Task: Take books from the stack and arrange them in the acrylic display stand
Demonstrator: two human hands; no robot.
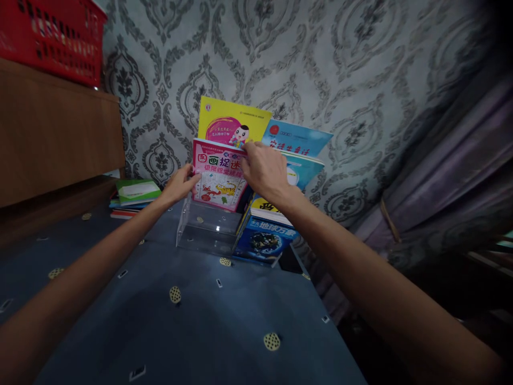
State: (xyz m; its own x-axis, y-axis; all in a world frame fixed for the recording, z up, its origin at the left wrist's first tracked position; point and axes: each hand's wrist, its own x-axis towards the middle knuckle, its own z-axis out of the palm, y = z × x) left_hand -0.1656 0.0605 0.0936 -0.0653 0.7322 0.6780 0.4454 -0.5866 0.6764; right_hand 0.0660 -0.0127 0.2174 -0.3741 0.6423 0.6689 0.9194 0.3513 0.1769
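A pink picture book stands upright in a clear acrylic rack, between my two hands. My left hand grips its left edge with thumb and fingers. My right hand is closed on its upper right corner. Behind it rises a yellow book, with a light blue book to the right. Lower in the rack's right half, a dark blue book with a globe picture stands in front of a yellow-covered book, which my right wrist partly covers.
Several thin books lie stacked at the left, beside a wooden cabinet bearing a red basket. A patterned blue cloth covers the table. Its right edge lies near a tied curtain. A dark flat object lies beside the rack.
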